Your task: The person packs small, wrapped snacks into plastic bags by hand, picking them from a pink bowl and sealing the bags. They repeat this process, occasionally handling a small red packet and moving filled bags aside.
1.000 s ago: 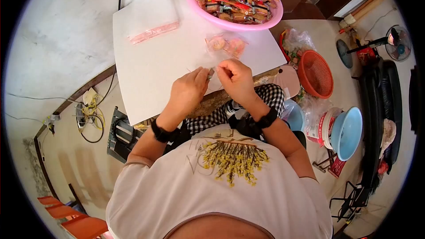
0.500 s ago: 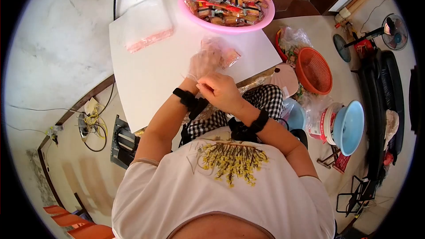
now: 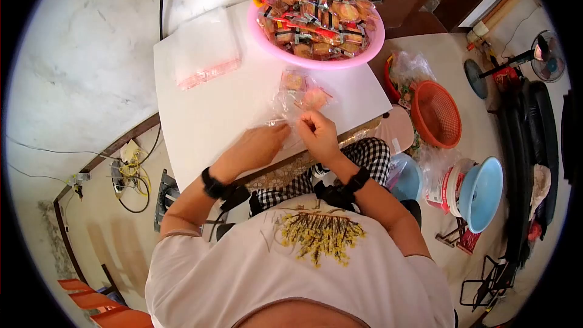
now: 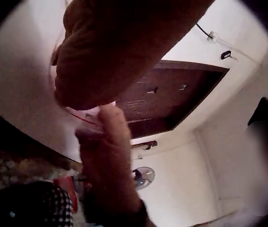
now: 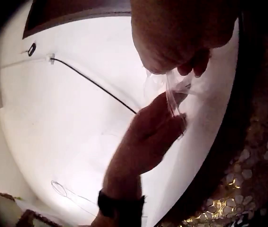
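White tabletop (image 3: 200, 109), clear crinkled snack bag (image 3: 299, 92), edge pinched by left hand (image 3: 258, 146), right hand (image 3: 317, 133)

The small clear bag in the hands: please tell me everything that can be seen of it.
The clear bag is small and made of thin, glossy plastic film, somewhat crumpled. Two round pinkish-orange snacks show through it. It lies on the white tabletop, just on the person's side of the pink bowl. The left hand and the right hand pinch its near edge, side by side.
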### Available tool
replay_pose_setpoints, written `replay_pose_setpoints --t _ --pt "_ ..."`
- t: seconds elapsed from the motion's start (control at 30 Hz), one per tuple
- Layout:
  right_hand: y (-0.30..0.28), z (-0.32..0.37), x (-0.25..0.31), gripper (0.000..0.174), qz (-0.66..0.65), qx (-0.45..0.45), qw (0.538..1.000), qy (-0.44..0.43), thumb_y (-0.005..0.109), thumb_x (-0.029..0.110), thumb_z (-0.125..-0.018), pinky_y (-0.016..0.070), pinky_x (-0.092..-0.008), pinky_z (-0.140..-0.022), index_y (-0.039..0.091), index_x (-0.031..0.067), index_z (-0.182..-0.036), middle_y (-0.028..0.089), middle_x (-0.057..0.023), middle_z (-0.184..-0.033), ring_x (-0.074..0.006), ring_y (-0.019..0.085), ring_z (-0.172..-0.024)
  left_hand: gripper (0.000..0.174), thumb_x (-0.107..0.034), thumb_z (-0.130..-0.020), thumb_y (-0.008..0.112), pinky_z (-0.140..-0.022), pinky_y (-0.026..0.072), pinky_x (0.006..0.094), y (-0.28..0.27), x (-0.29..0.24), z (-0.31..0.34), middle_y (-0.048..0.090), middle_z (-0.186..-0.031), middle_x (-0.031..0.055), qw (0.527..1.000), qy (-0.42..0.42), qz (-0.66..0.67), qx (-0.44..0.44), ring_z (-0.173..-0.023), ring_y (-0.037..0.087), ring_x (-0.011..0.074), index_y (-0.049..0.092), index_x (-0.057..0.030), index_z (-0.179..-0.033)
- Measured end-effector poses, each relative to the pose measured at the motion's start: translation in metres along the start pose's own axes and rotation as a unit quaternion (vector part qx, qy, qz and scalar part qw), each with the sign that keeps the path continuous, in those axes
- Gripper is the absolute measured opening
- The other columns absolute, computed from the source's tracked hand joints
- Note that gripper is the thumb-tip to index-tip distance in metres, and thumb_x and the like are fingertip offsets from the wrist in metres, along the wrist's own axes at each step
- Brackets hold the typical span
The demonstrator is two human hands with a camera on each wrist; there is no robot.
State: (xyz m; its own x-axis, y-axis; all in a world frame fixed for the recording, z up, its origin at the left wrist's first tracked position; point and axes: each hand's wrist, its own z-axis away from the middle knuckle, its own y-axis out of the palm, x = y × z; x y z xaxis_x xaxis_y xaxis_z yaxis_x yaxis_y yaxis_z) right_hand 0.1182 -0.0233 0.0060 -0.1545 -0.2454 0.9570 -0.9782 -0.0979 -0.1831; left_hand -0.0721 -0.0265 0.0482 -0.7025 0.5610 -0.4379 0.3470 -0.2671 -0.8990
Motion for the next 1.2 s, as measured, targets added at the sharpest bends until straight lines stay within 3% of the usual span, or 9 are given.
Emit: replay_pose_setpoints --t 0.07,0.13,0.3,0.33,0.63,0.73,0.83,1.03,1.2 --pt "-0.005 -0.003 -0.006 0.009 0.029 0.02 0.998 0.044 0.061 0.009 -0.087 0.0418 -0.0247 -0.055 0.057 0.0009 -0.085 0.055 -0.0027 -0.068 -0.008 0.049 -0.06 0.01 -0.01 -0.082 0.059 -0.069 0.0502 0.0407 -0.029 -0.001 0.009 0.064 -0.089 0.0154 0.992 0.062 0.113 -0.001 -0.08 0.062 0.0353 0.063 -0.004 -0.09" --pt "-0.004 -0.005 -0.019 0.007 0.092 0.023 0.994 -0.053 0.061 0.007 -0.086 0.0434 -0.0271 -0.056 0.057 0.0012 -0.084 0.056 -0.0062 -0.07 -0.0132 0.052 -0.06 0.01 -0.01 -0.083 0.06 -0.069 0.05 0.0403 -0.056 0.02 -0.004 0.064 -0.087 0.0146 0.99 0.001 0.135 -0.025 -0.08 0.062 0.0348 0.065 -0.0039 -0.089" --pt "-0.007 -0.003 -0.019 0.005 0.121 0.046 0.99 -0.061 0.061 0.005 -0.083 0.0463 -0.0323 -0.06 0.058 0.0019 -0.084 0.057 -0.0115 -0.074 -0.0247 0.057 -0.065 0.019 -0.014 -0.084 0.062 -0.067 0.0501 0.0397 -0.097 0.094 -0.091 0.064 -0.088 0.0171 0.952 -0.1 0.056 -0.283 -0.071 0.06 0.0356 0.065 -0.0037 -0.099" --pt "-0.007 -0.003 -0.019 0.005 0.117 0.044 0.99 -0.064 0.061 0.006 -0.082 0.0469 -0.0338 -0.061 0.058 0.0025 -0.083 0.058 -0.0118 -0.075 -0.0269 0.057 -0.066 0.026 -0.017 -0.085 0.065 -0.064 0.0505 0.0334 -0.099 0.113 -0.108 0.064 -0.089 0.0141 0.95 -0.102 0.015 -0.296 -0.068 0.06 0.0232 0.064 -0.0025 -0.106" --pt "-0.008 -0.002 -0.018 0.004 0.116 0.044 0.99 -0.063 0.061 0.007 -0.081 0.0482 -0.0379 -0.062 0.058 0.0044 -0.083 0.06 -0.012 -0.076 -0.0315 0.059 -0.07 0.039 -0.035 -0.083 0.064 -0.074 0.0494 0.0418 -0.119 0.125 -0.204 0.065 -0.092 0.0179 0.919 -0.194 -0.123 -0.321 -0.085 0.063 0.0355 0.064 -0.0021 -0.103" --pt "-0.008 -0.003 -0.019 0.005 0.12 0.05 0.99 -0.057 0.06 0.008 -0.081 0.0478 -0.0381 -0.062 0.057 0.0044 -0.082 0.06 -0.0124 -0.076 -0.032 0.059 -0.07 0.036 -0.035 -0.082 0.066 -0.073 0.0493 0.0428 -0.119 0.139 -0.224 0.066 -0.083 0.0184 0.932 -0.238 -0.017 -0.274 -0.08 0.063 0.0381 0.064 -0.0023 -0.098" --pt "-0.01 -0.001 -0.019 0.005 0.116 0.061 0.99 -0.055 0.06 0.008 -0.082 0.0473 -0.0383 -0.062 0.057 0.0038 -0.082 0.059 -0.0132 -0.076 -0.0327 0.059 -0.07 0.032 -0.03 -0.081 0.068 -0.062 0.0491 0.037 -0.117 0.151 -0.234 0.066 -0.073 0.0127 0.933 -0.227 -0.051 -0.275 -0.069 0.064 0.0292 0.064 -0.0019 -0.095" --pt "-0.009 -0.004 -0.016 0.005 0.111 0.051 0.991 -0.051 0.059 0.008 -0.082 0.0465 -0.0376 -0.062 0.057 0.003 -0.083 0.057 -0.0151 -0.074 -0.0327 0.057 -0.069 0.013 -0.017 -0.084 0.066 -0.045 0.0355 0.0201 -0.13 0.125 -0.168 0.063 -0.073 0.001 0.85 -0.229 0.364 -0.305 -0.063 0.054 0.0049 0.065 -0.0055 -0.091" --pt "-0.008 -0.002 -0.018 0.008 0.078 0.052 0.996 -0.008 0.06 0.008 -0.084 0.0457 -0.0331 -0.059 0.058 0.0007 -0.082 0.056 -0.0127 -0.071 -0.024 0.056 -0.062 0.018 -0.015 -0.093 0.053 -0.043 0.0411 0.0218 -0.103 0.065 -0.056 0.065 -0.077 0.0087 0.761 -0.179 0.542 -0.309 -0.057 0.06 0.0125 0.058 -0.0005 -0.101"
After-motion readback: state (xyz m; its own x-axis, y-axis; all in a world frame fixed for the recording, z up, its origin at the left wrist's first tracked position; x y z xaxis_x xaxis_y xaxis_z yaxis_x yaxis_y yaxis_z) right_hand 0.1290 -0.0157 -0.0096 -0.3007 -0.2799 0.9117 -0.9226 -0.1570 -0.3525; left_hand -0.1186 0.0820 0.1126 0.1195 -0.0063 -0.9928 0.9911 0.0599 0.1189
